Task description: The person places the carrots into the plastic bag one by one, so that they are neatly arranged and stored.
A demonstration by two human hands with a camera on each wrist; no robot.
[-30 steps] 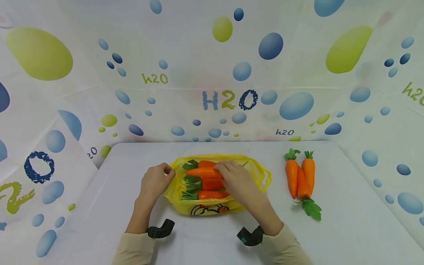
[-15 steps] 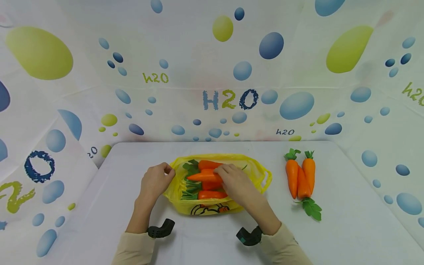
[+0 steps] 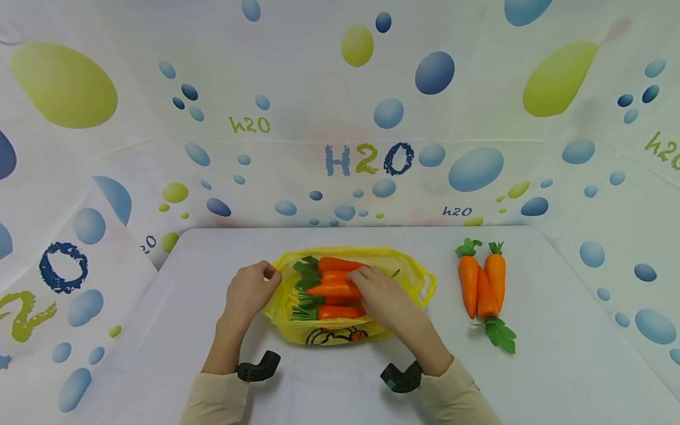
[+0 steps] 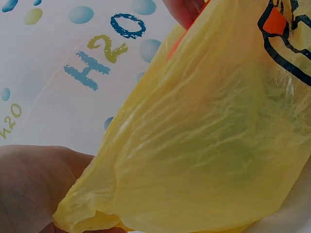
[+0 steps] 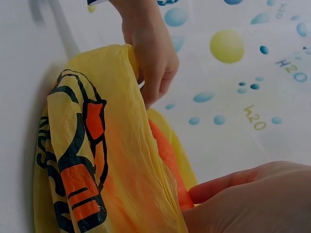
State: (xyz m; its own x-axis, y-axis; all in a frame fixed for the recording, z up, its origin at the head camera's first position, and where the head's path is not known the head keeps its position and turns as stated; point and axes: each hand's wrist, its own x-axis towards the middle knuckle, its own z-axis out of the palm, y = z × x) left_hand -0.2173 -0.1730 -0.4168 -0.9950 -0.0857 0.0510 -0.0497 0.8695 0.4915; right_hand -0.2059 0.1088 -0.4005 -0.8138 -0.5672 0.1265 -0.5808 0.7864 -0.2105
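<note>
A yellow plastic bag (image 3: 289,332) lies open on the table with several orange carrots (image 3: 339,313) inside, most with green tops to the left. At the bag's left rim my left hand (image 3: 252,289) pinches the film between thumb and fingers; the left wrist view shows the gathered yellow plastic (image 4: 184,145) beside that hand (image 4: 39,179). My right hand (image 3: 383,298) reaches into the bag and grips the thick end of a carrot (image 3: 332,288), its tip pointing left over the others. In the right wrist view, the bag's printed side hides most of this carrot (image 5: 167,153).
To the right on the white-covered table (image 3: 563,366), three carrots (image 3: 467,286) lie close together, one with its leaves toward me. The bag's loop handle (image 3: 429,289) sticks out at its right end. A patterned backdrop (image 3: 297,177) stands behind the table.
The carrot in my right hand has shifted slightly right and toward me, lower among the others, uncovering more of the carrots behind it. My left hand stays at the bag's rim.
</note>
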